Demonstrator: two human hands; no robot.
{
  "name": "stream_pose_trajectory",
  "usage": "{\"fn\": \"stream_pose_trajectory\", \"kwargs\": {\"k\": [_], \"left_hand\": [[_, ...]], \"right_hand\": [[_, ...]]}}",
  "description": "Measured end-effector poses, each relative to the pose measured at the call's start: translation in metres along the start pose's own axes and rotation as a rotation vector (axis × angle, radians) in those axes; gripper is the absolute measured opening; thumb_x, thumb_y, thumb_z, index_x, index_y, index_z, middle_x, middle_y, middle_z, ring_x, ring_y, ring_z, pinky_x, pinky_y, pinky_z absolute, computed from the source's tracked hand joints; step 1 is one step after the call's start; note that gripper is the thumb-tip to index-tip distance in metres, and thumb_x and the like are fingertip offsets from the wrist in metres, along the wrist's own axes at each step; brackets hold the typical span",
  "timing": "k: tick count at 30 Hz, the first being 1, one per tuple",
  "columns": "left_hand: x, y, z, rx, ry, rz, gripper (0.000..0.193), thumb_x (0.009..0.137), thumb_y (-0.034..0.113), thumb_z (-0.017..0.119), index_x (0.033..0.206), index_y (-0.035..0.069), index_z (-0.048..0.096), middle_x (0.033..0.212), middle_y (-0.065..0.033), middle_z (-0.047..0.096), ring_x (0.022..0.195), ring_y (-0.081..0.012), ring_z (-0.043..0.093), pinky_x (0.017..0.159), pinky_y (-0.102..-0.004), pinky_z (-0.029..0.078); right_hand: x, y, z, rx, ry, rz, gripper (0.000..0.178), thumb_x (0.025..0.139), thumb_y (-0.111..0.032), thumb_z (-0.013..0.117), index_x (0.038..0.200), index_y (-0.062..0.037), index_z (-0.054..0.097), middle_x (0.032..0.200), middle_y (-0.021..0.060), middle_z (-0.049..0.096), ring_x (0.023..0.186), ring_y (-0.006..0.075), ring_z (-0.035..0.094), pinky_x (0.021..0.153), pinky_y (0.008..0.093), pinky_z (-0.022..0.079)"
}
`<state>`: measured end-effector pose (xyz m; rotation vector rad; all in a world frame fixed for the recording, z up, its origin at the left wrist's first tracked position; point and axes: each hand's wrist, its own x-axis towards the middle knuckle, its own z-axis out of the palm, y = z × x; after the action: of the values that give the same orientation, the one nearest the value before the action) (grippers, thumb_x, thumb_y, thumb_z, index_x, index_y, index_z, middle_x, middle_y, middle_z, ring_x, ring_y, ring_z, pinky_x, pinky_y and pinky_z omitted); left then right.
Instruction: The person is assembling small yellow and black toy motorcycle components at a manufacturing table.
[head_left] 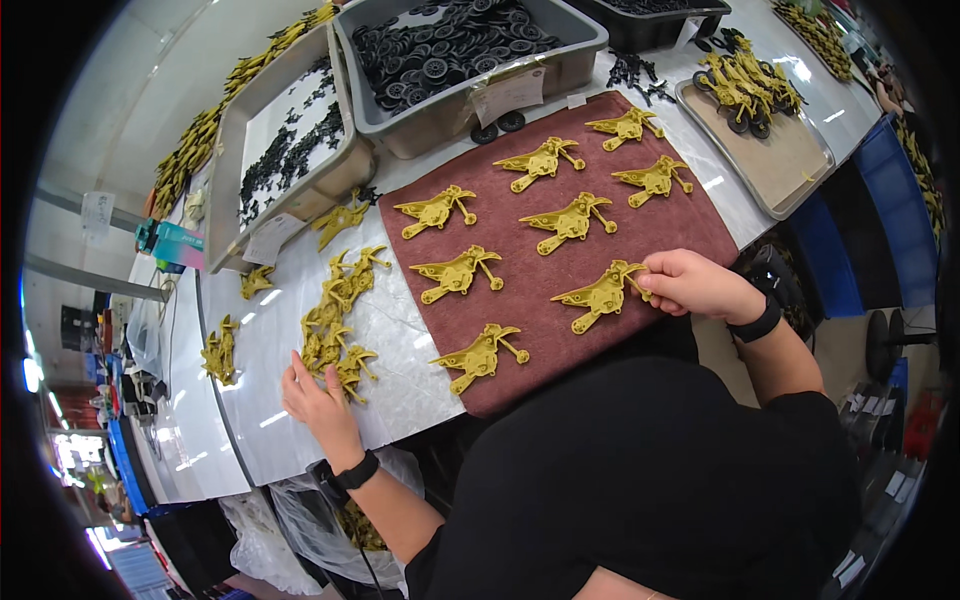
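Several yellow plastic toy motorcycle bodies lie spaced out in rows on a dark red cloth (520, 225). My right hand (690, 284), closed, pinches the end of the yellow motorcycle body (603, 297) at the cloth's near right. To the left of the cloth is a loose heap of the same yellow bodies (325, 325). My left hand (325, 408) is at the near edge of that heap, thumb and fingers apart, beside the closest piece (354, 370). I see nothing gripped in it.
Behind the cloth stands a grey bin (480, 105) of black wheels. A second grey bin (300, 190) with small black parts is at its left. On the right, a metal tray (780, 170) carries yellow bodies with wheels. A teal bottle (170, 242) stands far left.
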<state>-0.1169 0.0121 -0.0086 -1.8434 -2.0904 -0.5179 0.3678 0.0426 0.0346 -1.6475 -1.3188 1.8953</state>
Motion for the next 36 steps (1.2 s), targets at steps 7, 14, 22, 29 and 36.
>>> {"fn": "stream_pose_trajectory", "kwargs": {"k": [7, 14, 22, 29, 36], "left_hand": [[0.005, -0.006, -0.005, -0.268, 0.110, -0.027, 0.047, 0.098, 0.032, 0.044, 0.130, -0.003, 0.043, 0.127, -0.0212, 0.048, 0.117, -0.0377, 0.044, 0.100, -0.0426, 0.032], [0.051, -0.111, 0.007, -0.106, 0.196, -0.215, 0.040, 0.086, 0.014, 0.057, 0.122, -0.002, 0.049, 0.120, -0.0208, 0.053, 0.112, -0.0369, 0.049, 0.095, -0.0430, 0.040], [0.113, -0.195, 0.028, 0.262, -0.070, -0.346, 0.052, 0.078, 0.018, 0.065, 0.127, 0.012, 0.049, 0.127, -0.0074, 0.052, 0.121, -0.0268, 0.045, 0.094, -0.0527, 0.038], [0.142, -0.196, 0.069, 0.402, -0.170, -0.347, 0.048, 0.085, 0.028, 0.059, 0.129, 0.012, 0.048, 0.117, -0.0044, 0.056, 0.115, -0.0236, 0.047, 0.090, -0.0584, 0.033], [0.122, -0.131, 0.032, 0.318, 0.202, 0.009, 0.051, 0.086, 0.014, 0.059, 0.133, 0.002, 0.043, 0.101, -0.0152, 0.055, 0.101, -0.0309, 0.050, 0.088, -0.0420, 0.037]], "right_hand": [[0.004, 0.007, 0.026, -0.608, 0.547, -0.557, 0.028, 0.089, -0.013, 0.056, 0.111, -0.0006, 0.045, 0.083, 0.0271, 0.059, 0.080, 0.0461, 0.058, 0.067, 0.0475, 0.047], [-0.009, -0.001, 0.026, -0.539, 0.674, -0.566, 0.030, 0.088, -0.006, 0.057, 0.116, -0.0016, 0.048, 0.062, 0.0081, 0.049, 0.056, 0.0169, 0.049, 0.055, 0.0306, 0.040], [-0.004, -0.014, 0.038, -0.520, 0.598, -0.621, 0.019, 0.087, -0.004, 0.056, 0.106, 0.0007, 0.054, 0.064, 0.0077, 0.049, 0.058, 0.0162, 0.048, 0.056, 0.0291, 0.040], [-0.011, -0.017, 0.050, -0.495, 0.551, -0.627, 0.013, 0.087, -0.002, 0.056, 0.098, 0.0024, 0.055, 0.071, 0.0099, 0.056, 0.063, 0.0162, 0.055, 0.060, 0.0278, 0.044], [-0.014, -0.036, 0.059, -0.264, 0.460, -0.572, 0.011, 0.088, -0.003, 0.055, 0.098, 0.0014, 0.057, 0.071, 0.0040, 0.057, 0.063, 0.0093, 0.053, 0.058, 0.0242, 0.042]]}}
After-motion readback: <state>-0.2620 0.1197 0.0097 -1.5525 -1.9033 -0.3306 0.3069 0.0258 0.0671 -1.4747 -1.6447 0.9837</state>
